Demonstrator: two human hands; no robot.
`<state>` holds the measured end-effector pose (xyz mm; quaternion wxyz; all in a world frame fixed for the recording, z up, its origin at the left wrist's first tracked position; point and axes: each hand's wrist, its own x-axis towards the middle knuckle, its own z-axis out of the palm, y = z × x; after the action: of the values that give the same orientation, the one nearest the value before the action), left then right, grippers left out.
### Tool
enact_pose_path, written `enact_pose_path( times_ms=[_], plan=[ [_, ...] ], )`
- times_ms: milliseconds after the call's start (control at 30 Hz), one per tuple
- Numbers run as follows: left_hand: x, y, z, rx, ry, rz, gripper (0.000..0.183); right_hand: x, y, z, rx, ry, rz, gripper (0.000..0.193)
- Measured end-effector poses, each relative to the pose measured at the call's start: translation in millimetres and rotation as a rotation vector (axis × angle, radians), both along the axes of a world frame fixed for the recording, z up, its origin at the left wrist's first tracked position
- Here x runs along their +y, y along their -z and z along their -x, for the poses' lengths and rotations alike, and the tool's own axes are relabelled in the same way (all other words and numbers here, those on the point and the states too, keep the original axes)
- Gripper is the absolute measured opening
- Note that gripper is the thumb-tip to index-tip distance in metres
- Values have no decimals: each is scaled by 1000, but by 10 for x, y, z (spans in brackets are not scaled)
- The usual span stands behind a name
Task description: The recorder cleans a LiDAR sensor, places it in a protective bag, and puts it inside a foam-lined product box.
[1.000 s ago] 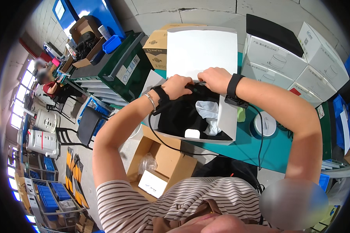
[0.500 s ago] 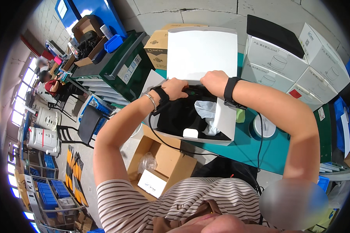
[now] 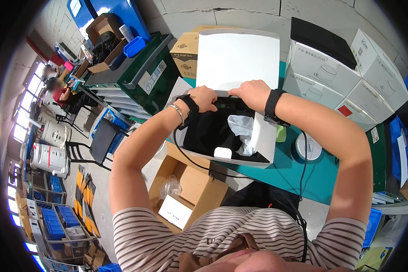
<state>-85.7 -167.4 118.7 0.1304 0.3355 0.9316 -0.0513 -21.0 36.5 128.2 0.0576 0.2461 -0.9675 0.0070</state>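
Note:
A white cardboard box (image 3: 264, 149) with black foam (image 3: 208, 131) inside stands on the table, its white lid (image 3: 238, 59) raised at the far side. At the box's far inner edge, my left hand (image 3: 203, 99) and my right hand (image 3: 251, 94) hold the two ends of a black piece (image 3: 222, 105) with a small green spot. My fingers are curled over it; their tips are partly hidden, and its kind is unclear. A crumpled pale-blue wrapping (image 3: 241, 127) lies in the foam's right part. A white flap (image 3: 222, 153) sticks up at the near edge.
An opened brown carton (image 3: 192, 181) with a white box inside stands below the green table (image 3: 276, 179). Stacked white boxes (image 3: 322, 68) are at right, near a round white-topped container (image 3: 308, 146). A black cable (image 3: 199, 172) crosses in front. A green tool cabinet (image 3: 136, 86) stands left.
My right hand has shifted slightly right and down, my left slightly left. More of the black piece shows between them. The view has moved a little.

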Motion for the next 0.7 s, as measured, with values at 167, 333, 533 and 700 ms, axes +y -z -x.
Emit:
enact_pose_path(
  times_ms=[167, 333, 533, 700],
  plan=[
    [63, -23, -7, 5, -22, 34, 34, 67, -25, 57, -27, 8, -190, 22],
    [-5, 44, 36, 19, -7, 26, 35, -184, -104, 16, -89, -19, -368, 19],
    [95, -40, -30, 32, -9, 69, 35, -337, 135, 191, -201, -25, -527, 19],
    [72, -40, -15, 9, -36, 63, 33, -469, 234, 286, -286, -17, -662, 23]
  ],
)
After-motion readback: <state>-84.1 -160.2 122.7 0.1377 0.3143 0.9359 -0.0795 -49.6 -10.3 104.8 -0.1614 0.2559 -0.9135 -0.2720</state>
